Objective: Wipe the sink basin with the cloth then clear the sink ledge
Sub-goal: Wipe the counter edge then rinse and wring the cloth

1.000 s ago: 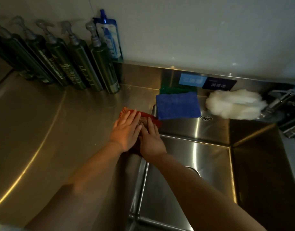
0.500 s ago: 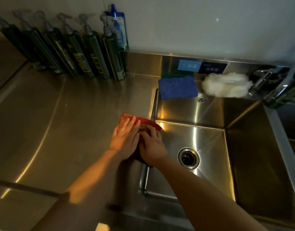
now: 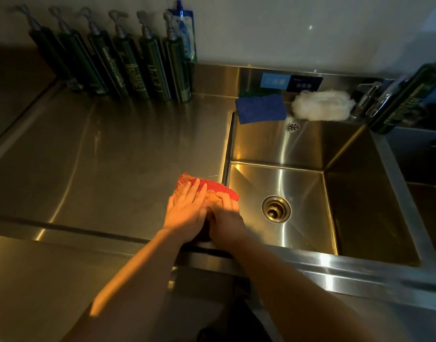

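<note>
Red cloth (image 3: 213,189) is lying on the steel bench (image 3: 113,149), right at the left rim of the sink basin (image 3: 273,144), near the front corner; one edge is reaching over the rim. Both hands are resting on it, side by side and touching.

Left hand (image 3: 184,213): fingers are lying straight and close together, pressing flat on the cloth's bench side.

Right hand (image 3: 226,215): fingers are bending at the knuckles and curling down over the cloth at the rim, gripping it.

Basin is showing bare steel, with the round drain (image 3: 276,209) sitting in its floor just right of the hands and a small overflow grille (image 3: 293,127) in the back wall.

Ledge (image 3: 289,110) behind the basin is carrying a folded blue cloth (image 3: 261,108), overhanging the back left corner, and a white fluffy puff (image 3: 320,104) just to its right. Chrome tap (image 3: 369,97) is standing beyond the puff, partly blurred, with a dark green bottle (image 3: 406,97) leaning into view at the far right.

Six dark green pump bottles (image 3: 138,62) are standing in a row against the wall at the bench's back, a blue refill pouch (image 3: 184,28) behind the rightmost.
</note>
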The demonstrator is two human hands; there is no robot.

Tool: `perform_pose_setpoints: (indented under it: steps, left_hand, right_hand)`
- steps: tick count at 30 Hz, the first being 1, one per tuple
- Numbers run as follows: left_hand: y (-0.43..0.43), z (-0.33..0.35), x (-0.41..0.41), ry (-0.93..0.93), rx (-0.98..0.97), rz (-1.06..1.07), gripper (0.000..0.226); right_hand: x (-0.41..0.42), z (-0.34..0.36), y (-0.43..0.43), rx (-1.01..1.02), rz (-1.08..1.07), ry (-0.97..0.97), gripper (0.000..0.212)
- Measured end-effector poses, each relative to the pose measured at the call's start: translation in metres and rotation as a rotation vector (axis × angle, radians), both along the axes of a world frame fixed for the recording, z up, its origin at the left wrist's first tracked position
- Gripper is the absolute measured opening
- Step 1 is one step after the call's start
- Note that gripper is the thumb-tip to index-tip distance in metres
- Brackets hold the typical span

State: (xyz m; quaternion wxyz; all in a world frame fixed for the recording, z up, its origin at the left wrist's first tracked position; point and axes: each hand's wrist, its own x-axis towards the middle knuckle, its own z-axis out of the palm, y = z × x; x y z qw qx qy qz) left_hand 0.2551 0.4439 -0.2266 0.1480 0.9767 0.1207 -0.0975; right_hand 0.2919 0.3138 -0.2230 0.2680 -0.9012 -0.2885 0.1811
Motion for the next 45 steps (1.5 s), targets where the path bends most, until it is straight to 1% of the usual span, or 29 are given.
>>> perform_pose_setpoints:
  steps: [4,7,9,15,18,21,24,27,29,30,33,34,36,38,41,42,43,45]
  left_hand:
    - [0.003,0.001,0.011,0.018,-0.006,-0.008,0.055]
    - [0.006,-0.001,0.019,-0.017,-0.002,-0.026,0.055]
    - [0.009,-0.002,0.026,-0.049,0.03,-0.021,0.054]
    - [0.017,-0.003,0.059,-0.095,0.03,0.008,0.054]
    - [0.019,-0.006,0.062,-0.091,0.053,0.03,0.051]
    - [0.018,-0.006,0.059,-0.103,0.097,0.033,0.05]
    - [0.018,-0.002,0.058,-0.089,0.146,0.023,0.05]
    - [0.015,0.004,0.058,-0.034,0.139,0.036,0.05]
    - [0.01,0.007,0.055,0.001,0.132,0.042,0.05]
    - [0.007,0.009,0.051,0.01,0.124,0.047,0.051]
    - [-0.005,0.011,0.036,0.003,0.1,0.058,0.051]
    - [-0.009,0.013,0.031,0.002,0.103,0.06,0.052]
    - [-0.016,0.016,0.022,0.015,0.157,0.038,0.053]
    - [-0.023,0.02,0.016,0.016,0.216,0.003,0.054]
    - [-0.034,0.026,0.005,-0.027,0.219,-0.036,0.05]
    - [-0.037,0.027,0.0,-0.037,0.212,-0.059,0.05]
    - [-0.041,0.026,-0.006,-0.042,0.218,-0.088,0.051]
    - [-0.05,0.023,-0.019,-0.052,0.236,-0.118,0.051]
  right_hand:
    - [0.008,-0.006,0.0,0.069,-0.002,-0.021,0.04]
    - [0.016,-0.012,0.0,0.007,0.03,-0.017,0.045]
    - [0.026,-0.014,0.002,-0.009,0.038,-0.027,0.044]
    - [0.061,-0.014,0.012,0.053,0.048,0.012,0.044]
    - [0.069,-0.015,0.009,0.076,0.078,0.01,0.044]
    - [0.069,-0.015,0.009,0.12,0.063,-0.007,0.041]
    - [0.066,-0.011,0.011,0.117,0.047,-0.013,0.039]
    - [0.063,-0.006,0.009,0.101,0.024,0.008,0.036]
    - [0.062,0.002,0.006,0.078,0.045,0.005,0.035]
    - [0.06,0.007,0.002,0.089,0.079,-0.009,0.033]
    - [0.05,0.02,-0.012,0.266,0.16,-0.064,0.024]
    - [0.045,0.022,-0.017,0.282,0.174,-0.086,0.023]
    - [0.038,0.024,-0.024,0.229,0.236,-0.145,0.027]
    - [0.033,0.03,-0.03,0.197,0.264,-0.086,0.033]
    - [0.024,0.04,-0.045,0.274,0.176,0.016,0.041]
    - [0.021,0.041,-0.052,0.263,0.145,0.04,0.043]
    - [0.017,0.04,-0.057,0.213,0.119,0.068,0.044]
    - [0.01,0.037,-0.057,0.01,0.085,0.099,0.04]
